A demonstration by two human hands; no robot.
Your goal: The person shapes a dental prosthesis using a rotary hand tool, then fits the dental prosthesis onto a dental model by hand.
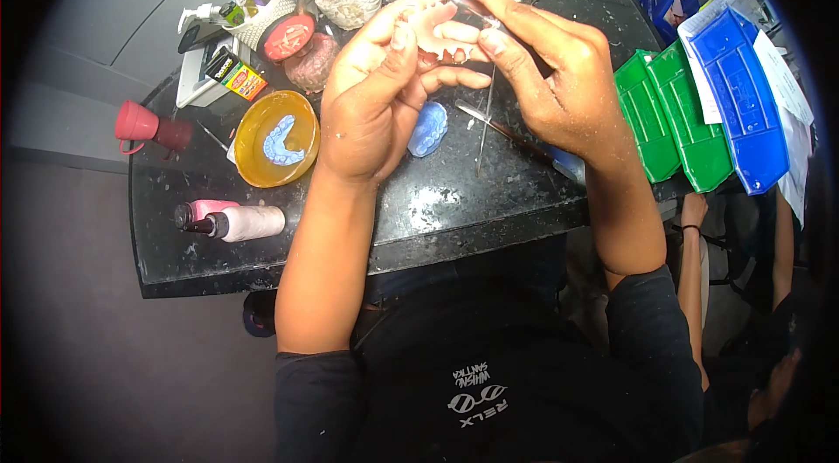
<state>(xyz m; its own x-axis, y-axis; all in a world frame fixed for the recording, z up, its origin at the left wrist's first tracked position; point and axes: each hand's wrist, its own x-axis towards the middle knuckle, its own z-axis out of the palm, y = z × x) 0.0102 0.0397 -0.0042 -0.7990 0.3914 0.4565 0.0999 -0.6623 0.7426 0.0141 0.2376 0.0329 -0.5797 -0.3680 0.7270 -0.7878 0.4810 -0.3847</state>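
At 12 o'clock the curved piece is showing soft pink, and the lump is looking powdery blue. Round 10, the bowl is glowing amber yellow, the mold inside is showing pale blue, and the small box is mixing orange, yellow and green. The cup between 9 and 10 is rocking pinkish red. Past 2, the near trays are popping green, the outer tray blue. Table's wearing black with white specks; the shirt at 6 is sporting white print on black.
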